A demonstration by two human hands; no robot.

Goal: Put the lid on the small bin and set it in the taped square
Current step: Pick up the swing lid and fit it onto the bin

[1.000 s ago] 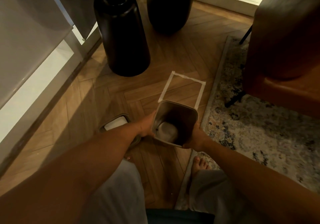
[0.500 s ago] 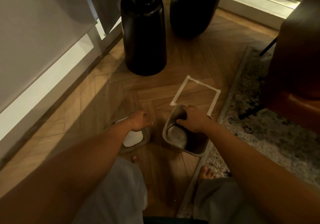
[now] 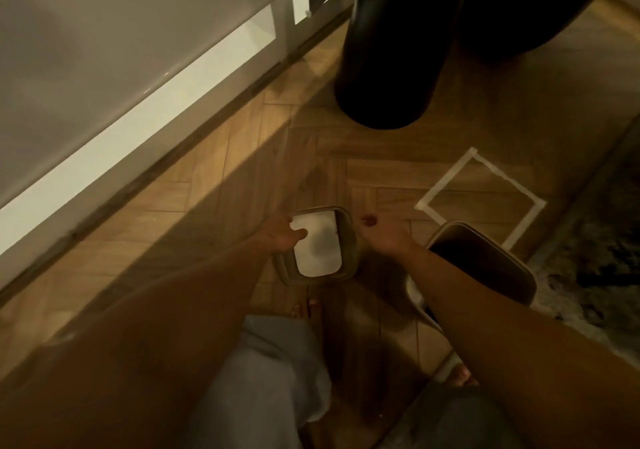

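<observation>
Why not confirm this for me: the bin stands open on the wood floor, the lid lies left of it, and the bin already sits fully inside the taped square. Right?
Not quite. In the head view the bin stands at the near corner of the taped square, mostly outside it, not fully inside. The rest holds: it is open, and the lid lies to its left, with the left hand on it.

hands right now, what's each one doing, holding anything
Left hand: closing on the lid's left edge, thumb on top.
Right hand: open, empty, between the lid and the small bin.
</observation>
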